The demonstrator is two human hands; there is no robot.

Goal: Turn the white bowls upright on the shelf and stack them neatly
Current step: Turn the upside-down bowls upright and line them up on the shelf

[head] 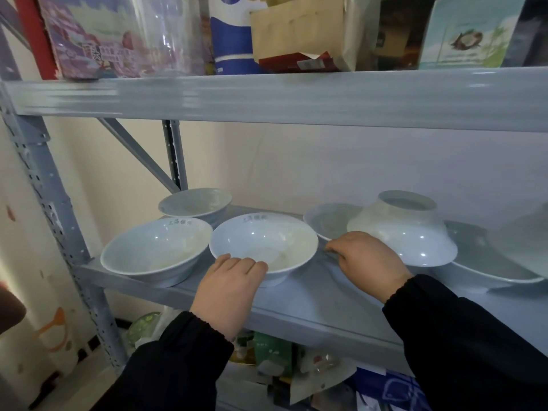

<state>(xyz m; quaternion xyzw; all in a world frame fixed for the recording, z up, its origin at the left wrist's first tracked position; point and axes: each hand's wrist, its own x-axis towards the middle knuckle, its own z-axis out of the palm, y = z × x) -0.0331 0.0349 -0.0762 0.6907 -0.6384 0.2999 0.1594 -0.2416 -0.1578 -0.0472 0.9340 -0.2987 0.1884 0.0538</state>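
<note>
Now, one bowl left to flip on the shelf (326,295).
Your left hand (229,289) hooks curled fingers over the upright bowl (264,241)'s near rim, probably steadying it. Your right hand (367,259) curls beside the overturned bowl (406,229), and whether it has a grip is unclear.
</note>
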